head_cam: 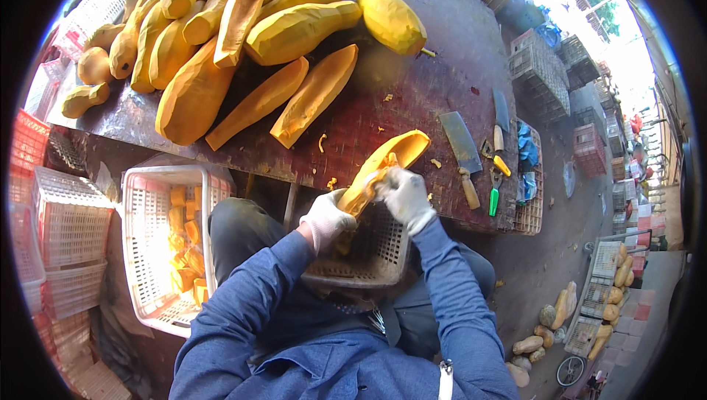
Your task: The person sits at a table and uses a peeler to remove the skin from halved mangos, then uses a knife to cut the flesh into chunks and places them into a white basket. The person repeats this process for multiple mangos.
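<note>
A peeled, halved squash (411, 148) with a hollowed orange inside is tilted over the table's near edge. My left hand (330, 217), in a white glove, grips its lower end. Against the squash's inner side, my gloved right hand (406, 193) has its fingers curled beside loose stringy pulp (390, 161). Whether a tool is in those fingers is hidden. Below both hands, between my knees, stands a plastic crate (359, 278) with dark, shaded contents. Two hollowed squash halves (315, 96) (259, 104) lie on the table beyond my left hand.
Several peeled squashes (301, 30) are heaped at the wooden table's (442, 85) far left. A cleaver (461, 143), another knife (501, 110), a yellow-handled peeler (501, 165) and a green-handled one (493, 201) lie right. Left, a white crate (130, 245) holds orange chunks (188, 256). Stacked crates (72, 223) stand beyond.
</note>
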